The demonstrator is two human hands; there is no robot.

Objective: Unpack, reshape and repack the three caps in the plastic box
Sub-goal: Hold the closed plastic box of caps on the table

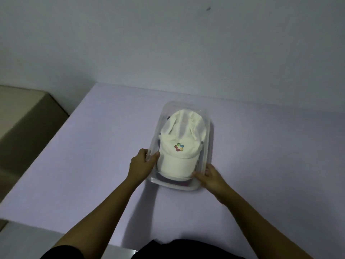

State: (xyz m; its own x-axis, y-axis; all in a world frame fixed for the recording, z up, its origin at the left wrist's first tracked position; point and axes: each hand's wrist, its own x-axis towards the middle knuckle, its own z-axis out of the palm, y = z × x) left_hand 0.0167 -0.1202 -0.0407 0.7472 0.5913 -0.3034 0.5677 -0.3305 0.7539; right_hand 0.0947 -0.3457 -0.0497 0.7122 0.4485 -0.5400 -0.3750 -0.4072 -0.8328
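A clear plastic box (209, 128) sits on the lilac table, its long side running away from me. On top inside it lies a white cap (179, 139) with a small coloured logo, brim toward me. Darker caps (175, 182) show beneath it at the near end, mostly hidden. My left hand (142, 165) grips the box's near left rim, thumb inside against the white cap. My right hand (210, 176) holds the near right corner of the box, fingers touching the brim.
The lilac table (84, 156) runs from the near edge back to a pale wall (168, 43). A beige cardboard box (24, 116) stands off the table at the left.
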